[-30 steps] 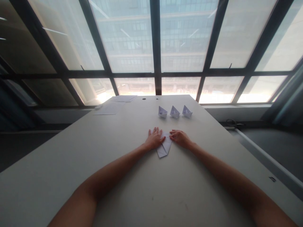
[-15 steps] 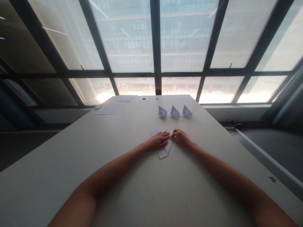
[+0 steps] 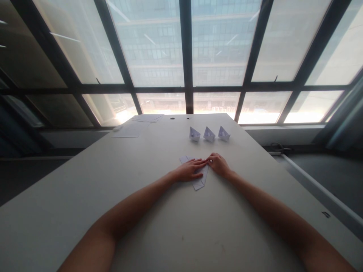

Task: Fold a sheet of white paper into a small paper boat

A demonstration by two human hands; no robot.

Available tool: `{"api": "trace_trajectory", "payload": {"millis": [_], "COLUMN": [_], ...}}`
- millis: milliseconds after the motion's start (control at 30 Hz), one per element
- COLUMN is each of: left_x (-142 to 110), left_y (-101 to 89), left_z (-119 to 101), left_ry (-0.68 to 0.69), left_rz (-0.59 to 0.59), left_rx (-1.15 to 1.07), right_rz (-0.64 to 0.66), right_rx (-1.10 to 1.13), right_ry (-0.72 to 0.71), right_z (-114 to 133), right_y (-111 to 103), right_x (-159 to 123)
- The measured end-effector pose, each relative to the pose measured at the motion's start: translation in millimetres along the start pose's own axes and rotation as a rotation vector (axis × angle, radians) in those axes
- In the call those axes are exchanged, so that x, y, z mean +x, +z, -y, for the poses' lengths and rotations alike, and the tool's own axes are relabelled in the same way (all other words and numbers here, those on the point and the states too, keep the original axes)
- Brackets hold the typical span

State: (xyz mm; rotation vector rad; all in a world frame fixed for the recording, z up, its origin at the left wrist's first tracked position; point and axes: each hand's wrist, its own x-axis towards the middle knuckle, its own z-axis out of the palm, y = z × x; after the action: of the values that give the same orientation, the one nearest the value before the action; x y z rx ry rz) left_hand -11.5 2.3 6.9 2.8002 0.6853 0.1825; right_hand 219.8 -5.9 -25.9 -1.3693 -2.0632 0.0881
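Observation:
A folded sheet of white paper (image 3: 199, 183) lies on the table between my hands, creased and partly covered. My left hand (image 3: 190, 170) rests flat across its middle with the fingers stretched to the right. At the paper's right edge, my right hand (image 3: 217, 164) is closed in a pinch, its fingertips on the paper close to the left fingertips. Beyond the hands stand three folded paper boats in a row: a left boat (image 3: 194, 134), a middle boat (image 3: 209, 134) and a right boat (image 3: 224, 134).
White sheets of paper (image 3: 127, 130) lie at the far left of the white table (image 3: 159, 219), with more sheets (image 3: 149, 118) behind them. Tall windows in a dark frame (image 3: 186, 56) rise past the far edge. A cable (image 3: 279, 147) lies off the table at right.
My left hand has moved from the paper's upper left to its middle, fingers swinging rightward. The paper has turned slightly and its near end shifted right. My right hand stays pinched at the right edge.

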Motion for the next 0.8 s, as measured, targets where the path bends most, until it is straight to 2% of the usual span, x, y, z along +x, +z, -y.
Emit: {"api": "trace_trajectory", "payload": {"millis": [400,800], "left_x": [-4.9,-3.5], "left_y": [-7.8,-3.5], "left_z": [-2.8,1.6], "left_ry": [0.082,0.086], "left_rz": [0.104,0.099], "left_rx": [-0.039,-0.033], "right_rz": [0.015,0.01], "right_rx": [-0.062,-0.06], "right_ry": [-0.005,0.001], "right_z": [2.9,-1.1], "right_y": [-3.7,-0.4], "right_x": [-1.2,-0.2]}}
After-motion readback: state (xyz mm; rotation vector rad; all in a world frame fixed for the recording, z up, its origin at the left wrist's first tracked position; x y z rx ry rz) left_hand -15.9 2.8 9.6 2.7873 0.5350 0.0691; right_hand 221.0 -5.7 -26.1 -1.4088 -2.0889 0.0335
